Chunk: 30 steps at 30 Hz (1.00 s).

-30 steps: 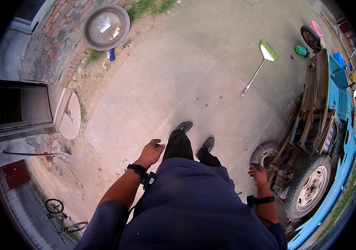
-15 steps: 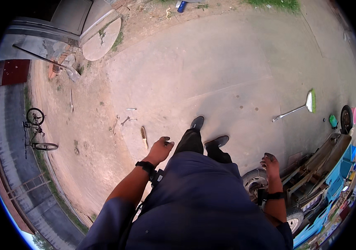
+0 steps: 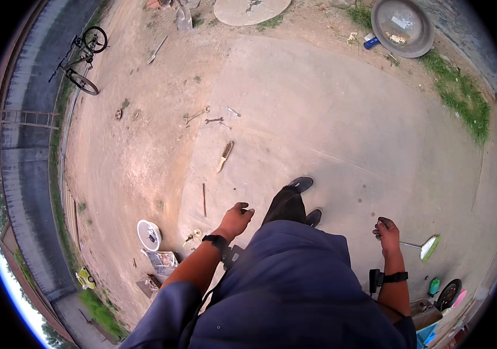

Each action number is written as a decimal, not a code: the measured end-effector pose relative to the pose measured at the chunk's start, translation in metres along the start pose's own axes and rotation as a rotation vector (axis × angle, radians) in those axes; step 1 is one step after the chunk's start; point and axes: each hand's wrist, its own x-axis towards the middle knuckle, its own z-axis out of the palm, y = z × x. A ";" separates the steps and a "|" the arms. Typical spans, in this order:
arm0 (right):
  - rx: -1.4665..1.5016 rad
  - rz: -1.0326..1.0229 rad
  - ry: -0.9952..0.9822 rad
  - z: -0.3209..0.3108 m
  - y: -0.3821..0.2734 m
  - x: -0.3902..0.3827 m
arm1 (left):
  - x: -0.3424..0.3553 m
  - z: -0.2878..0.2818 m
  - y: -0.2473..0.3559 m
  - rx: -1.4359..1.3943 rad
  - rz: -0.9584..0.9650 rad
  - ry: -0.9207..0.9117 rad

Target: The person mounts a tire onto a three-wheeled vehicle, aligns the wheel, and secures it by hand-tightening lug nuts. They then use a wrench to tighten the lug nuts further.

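Observation:
My left hand [image 3: 238,217] hangs at my side, fingers loosely bent and apart, holding nothing. My right hand [image 3: 387,231] hangs on the other side with loosely curled fingers and nothing visible in them. Ahead and to the left on the concrete lie a wooden-handled wire brush [image 3: 224,157], several spanners [image 3: 213,121] and a thin rusty rod [image 3: 204,199]. A white basin [image 3: 147,236] sits beyond my left arm, near a cluttered flat tray [image 3: 162,262]. A green-bristled broom [image 3: 430,248] lies past my right hand.
A bicycle [image 3: 88,58] stands along the left wall. A shovel [image 3: 183,17] and round slab [image 3: 248,10] are at the top. A large metal dish [image 3: 402,29] lies by the right-hand wall. A tyre [image 3: 449,294] and blue vehicle parts [image 3: 427,330] are at lower right.
I have turned leftward: the tools and bicycle swung up into the middle and upper left, the white basin came into view, and the vehicle slipped mostly out at lower right. My hands still hang down.

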 end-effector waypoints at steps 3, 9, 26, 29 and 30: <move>-0.054 -0.024 -0.040 0.001 -0.001 0.005 | -0.022 0.003 -0.034 -0.058 -0.035 0.042; -0.046 0.019 -0.024 -0.004 0.022 -0.009 | -0.019 0.001 -0.029 -0.192 -0.016 0.048; 0.460 0.232 0.723 0.030 0.198 -0.188 | 0.131 0.082 0.293 0.505 0.403 -0.427; 0.863 0.522 0.802 0.064 0.256 -0.221 | 0.108 0.159 0.344 0.652 0.491 -0.522; 0.937 0.574 0.825 0.075 0.275 -0.229 | 0.102 0.186 0.353 0.703 0.514 -0.557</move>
